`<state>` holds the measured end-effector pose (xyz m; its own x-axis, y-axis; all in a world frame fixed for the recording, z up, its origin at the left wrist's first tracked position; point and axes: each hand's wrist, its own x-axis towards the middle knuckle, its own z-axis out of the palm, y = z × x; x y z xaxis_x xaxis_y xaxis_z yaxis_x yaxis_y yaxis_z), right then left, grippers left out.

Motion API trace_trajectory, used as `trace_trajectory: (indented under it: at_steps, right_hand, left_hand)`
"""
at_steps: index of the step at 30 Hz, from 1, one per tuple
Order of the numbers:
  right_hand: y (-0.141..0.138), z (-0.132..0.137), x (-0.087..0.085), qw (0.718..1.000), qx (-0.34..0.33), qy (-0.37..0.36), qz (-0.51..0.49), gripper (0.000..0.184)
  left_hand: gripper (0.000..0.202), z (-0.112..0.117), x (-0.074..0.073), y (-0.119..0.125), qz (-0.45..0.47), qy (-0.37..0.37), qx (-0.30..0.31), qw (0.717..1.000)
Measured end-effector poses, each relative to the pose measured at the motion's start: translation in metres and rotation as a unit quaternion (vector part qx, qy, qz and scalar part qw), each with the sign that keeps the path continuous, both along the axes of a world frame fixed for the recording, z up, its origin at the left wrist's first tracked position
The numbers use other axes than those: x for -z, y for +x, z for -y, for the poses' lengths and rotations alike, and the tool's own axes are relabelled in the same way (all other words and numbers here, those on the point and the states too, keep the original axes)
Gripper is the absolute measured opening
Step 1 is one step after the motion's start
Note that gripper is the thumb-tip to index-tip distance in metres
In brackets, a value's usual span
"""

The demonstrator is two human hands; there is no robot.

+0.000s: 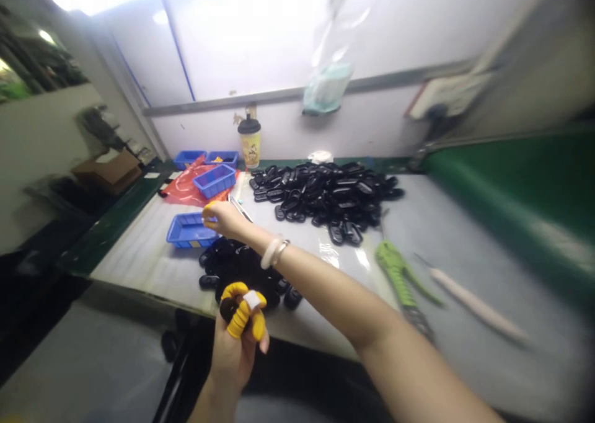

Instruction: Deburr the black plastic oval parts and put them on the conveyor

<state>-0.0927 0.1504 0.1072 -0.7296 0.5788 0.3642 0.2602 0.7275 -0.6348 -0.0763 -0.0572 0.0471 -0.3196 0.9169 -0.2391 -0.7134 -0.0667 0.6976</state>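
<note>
My left hand (239, 336), its fingers in yellow finger covers with a white patch on one, is curled at the table's front edge. It grips a small black piece (227, 309), mostly hidden by the fingers. My right hand (220, 218) reaches across to the far left, over the right end of a shallow blue tray (186, 231). Its fingertips are drawn together, and what they hold, if anything, is hidden. Between my hands lies a heap of black oval pieces (242, 258), partly under my right forearm.
A larger pile of black oval pieces (325, 190) spreads along the back. Green-handled pliers (395, 274) and a pale pointed tool (474, 302) lie on the right. Another blue tray (214, 181) rests on red plastic (183, 187), near a yellow cup (251, 144).
</note>
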Motion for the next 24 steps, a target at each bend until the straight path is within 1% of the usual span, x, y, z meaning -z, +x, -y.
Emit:
trace_trajectory:
  at_steps: [2, 3, 5, 8, 11, 13, 15, 16, 19, 21, 24]
  right_hand:
    - [-0.011, -0.008, 0.0, 0.999, -0.012, 0.019, 0.034, 0.007]
    - [-0.011, -0.008, 0.0, 0.999, -0.015, 0.027, 0.045, 0.007]
    - [0.002, 0.0, -0.003, 0.998, -0.023, 0.037, 0.055, 0.012]
    - [0.038, 0.026, -0.01, 0.996, -0.054, 0.034, 0.056, 0.022]
    - [0.078, 0.06, -0.011, 0.997, -0.071, 0.025, 0.015, 0.024]
    - [0.103, 0.082, -0.006, 0.995, -0.1, -0.007, -0.01, 0.021]
    - [0.125, 0.101, 0.006, 0.991, -0.114, -0.055, -0.053, 0.021]
    - [0.135, 0.11, 0.014, 0.987, -0.109, -0.077, -0.085, 0.022]
    - [0.159, 0.133, 0.036, 0.977, -0.049, -0.124, -0.168, 0.021]
    - [0.17, 0.148, 0.047, 0.975, -0.003, -0.123, -0.184, 0.021]
    - [0.18, 0.169, 0.059, 0.969, 0.083, -0.095, -0.214, 0.018]
  left_hand:
    - [0.032, 0.003, 0.0, -0.005, -0.01, -0.019, -0.019, 1.0]
    - [0.031, 0.004, 0.0, -0.008, -0.014, -0.023, -0.026, 0.999]
    - [0.028, 0.005, 0.002, -0.014, -0.019, -0.02, -0.034, 0.999]
    - [0.031, 0.003, 0.005, -0.017, -0.018, -0.005, -0.03, 0.999]
    - [0.032, -0.002, 0.008, -0.013, -0.017, 0.019, -0.007, 1.0]
    - [0.031, -0.004, 0.01, -0.008, -0.015, 0.041, 0.02, 0.999]
    - [0.029, -0.004, 0.013, -0.003, -0.008, 0.06, 0.056, 0.997]
    - [0.026, -0.003, 0.015, -0.001, -0.002, 0.067, 0.074, 0.995]
    - [0.017, -0.001, 0.019, 0.005, 0.012, 0.084, 0.122, 0.989]
    - [0.017, 0.001, 0.021, 0.01, 0.016, 0.087, 0.158, 0.983]
    - [0.021, 0.003, 0.023, 0.017, 0.004, 0.065, 0.22, 0.973]
